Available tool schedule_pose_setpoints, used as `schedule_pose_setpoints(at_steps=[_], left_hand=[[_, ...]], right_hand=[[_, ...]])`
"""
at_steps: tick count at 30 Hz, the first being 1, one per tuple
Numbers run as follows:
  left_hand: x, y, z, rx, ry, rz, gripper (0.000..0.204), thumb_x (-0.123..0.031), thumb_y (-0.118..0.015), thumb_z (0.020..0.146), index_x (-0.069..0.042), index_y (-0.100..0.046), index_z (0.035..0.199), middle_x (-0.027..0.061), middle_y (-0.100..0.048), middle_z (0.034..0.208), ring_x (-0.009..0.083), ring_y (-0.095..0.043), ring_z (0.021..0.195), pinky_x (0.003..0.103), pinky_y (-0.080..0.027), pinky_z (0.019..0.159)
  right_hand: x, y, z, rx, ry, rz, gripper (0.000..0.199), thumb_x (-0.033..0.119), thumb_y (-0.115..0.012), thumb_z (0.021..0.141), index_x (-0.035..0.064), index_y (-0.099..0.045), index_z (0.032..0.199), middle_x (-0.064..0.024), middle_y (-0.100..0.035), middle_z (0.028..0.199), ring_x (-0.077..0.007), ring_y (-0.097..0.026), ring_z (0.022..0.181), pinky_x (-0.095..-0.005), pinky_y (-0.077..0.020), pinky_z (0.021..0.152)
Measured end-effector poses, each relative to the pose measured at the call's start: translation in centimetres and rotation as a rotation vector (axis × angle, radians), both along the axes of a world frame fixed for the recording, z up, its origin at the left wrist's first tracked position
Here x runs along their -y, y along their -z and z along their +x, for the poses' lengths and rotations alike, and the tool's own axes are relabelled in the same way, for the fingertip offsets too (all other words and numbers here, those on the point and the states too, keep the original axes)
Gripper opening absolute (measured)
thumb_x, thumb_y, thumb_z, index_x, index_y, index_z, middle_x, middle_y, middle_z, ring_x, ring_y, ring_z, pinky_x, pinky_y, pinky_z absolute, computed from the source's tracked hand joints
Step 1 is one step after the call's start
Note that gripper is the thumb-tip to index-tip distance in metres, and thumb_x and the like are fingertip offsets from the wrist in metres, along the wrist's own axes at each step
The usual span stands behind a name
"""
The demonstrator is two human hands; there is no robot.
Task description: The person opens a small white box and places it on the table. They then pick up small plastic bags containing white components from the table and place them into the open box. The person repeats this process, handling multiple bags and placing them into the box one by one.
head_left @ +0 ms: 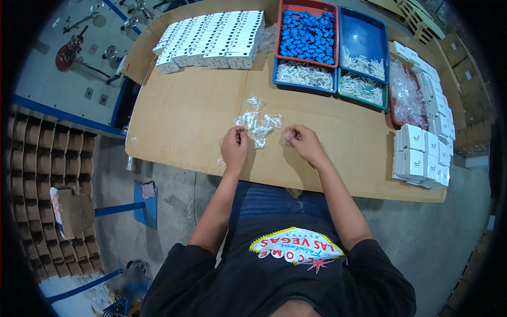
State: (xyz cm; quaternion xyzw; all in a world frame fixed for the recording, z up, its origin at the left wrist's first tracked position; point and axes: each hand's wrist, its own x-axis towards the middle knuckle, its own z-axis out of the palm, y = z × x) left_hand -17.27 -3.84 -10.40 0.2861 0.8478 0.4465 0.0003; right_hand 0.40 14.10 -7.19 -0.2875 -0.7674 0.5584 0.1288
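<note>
A small heap of clear plastic bags with silvery-white pieces in them [256, 122] lies on the cardboard table top between my hands. My left hand [234, 149] is just left of the heap, its fingertips pinched together. Whatever they hold, if anything, is too small to make out. To the right of the heap, my right hand [306, 143] pinches a small clear plastic bag [288, 137] between thumb and fingers. What that bag contains cannot be seen.
White boxes [211, 39] stand in rows at the far left. At the back are a red tray of blue parts [281, 31], blue trays [364, 7] and a green tray [364, 100] of white pieces. Plastic bags [405, 90] and stacked white boxes [417, 158] are on the right.
</note>
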Motion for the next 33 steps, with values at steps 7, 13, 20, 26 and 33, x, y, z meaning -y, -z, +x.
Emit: schedule_pose_setpoints(at_steps=[7,13,20,26,33], left_hand=[[0.1,0.7,0.0,0.081,-0.013,0.064,0.013,-0.014,-0.065,0.092,-0.008,-0.071,0.101,0.0056,-0.072,0.088,0.0214,-0.066,0.072,0.036,-0.046,0.081],[-0.1,0.3,-0.1,0.083,-0.004,0.031,0.012,-0.015,-0.066,0.092,-0.009,-0.071,0.101,0.0049,-0.072,0.088,0.0206,-0.064,0.07,0.036,-0.044,0.084],[0.0,0.6,-0.1,0.061,0.002,0.023,0.012,-0.015,-0.066,0.092,-0.01,-0.07,0.102,0.0041,-0.072,0.088,0.0195,-0.064,0.07,0.036,-0.044,0.083],[-0.1,0.0,0.1,0.079,0.005,0.022,0.013,-0.015,-0.065,0.092,-0.01,-0.071,0.102,0.004,-0.073,0.089,0.0193,-0.064,0.07,0.036,-0.044,0.083],[0.0,0.7,-0.2,0.082,0.001,0.035,0.013,-0.016,-0.065,0.092,-0.009,-0.071,0.102,0.0043,-0.073,0.089,0.0201,-0.064,0.071,0.037,-0.044,0.083]], right_hand=[[-2.5,-2.1,6.0,-0.233,0.238,-0.72,0.01,0.006,-0.059,0.101,0.0039,-0.06,0.11,-0.0164,-0.071,0.114,-0.0259,-0.073,0.102,-0.0338,-0.0578,0.087],[-4.6,-1.3,8.7,-0.387,0.423,-0.844,0.024,0.009,-0.058,0.102,-0.0003,-0.058,0.125,-0.0201,-0.071,0.12,-0.0294,-0.072,0.11,-0.0373,-0.059,0.091],[-5.9,-1.3,10.2,-0.416,0.339,-0.782,0.032,0.013,-0.06,0.104,-0.0017,-0.06,0.133,-0.0194,-0.07,0.127,-0.0263,-0.07,0.116,-0.0379,-0.0592,0.089],[-5.8,-2.2,10.7,-0.44,0.408,-0.778,0.035,0.018,-0.058,0.106,-0.0002,-0.059,0.136,-0.0169,-0.07,0.129,-0.0259,-0.068,0.12,-0.0353,-0.0585,0.091],[-6.7,-1.2,11.3,-0.466,0.378,-0.731,0.035,0.021,-0.062,0.104,-0.0001,-0.064,0.132,-0.0153,-0.071,0.127,-0.0244,-0.069,0.117,-0.0359,-0.0588,0.089]])
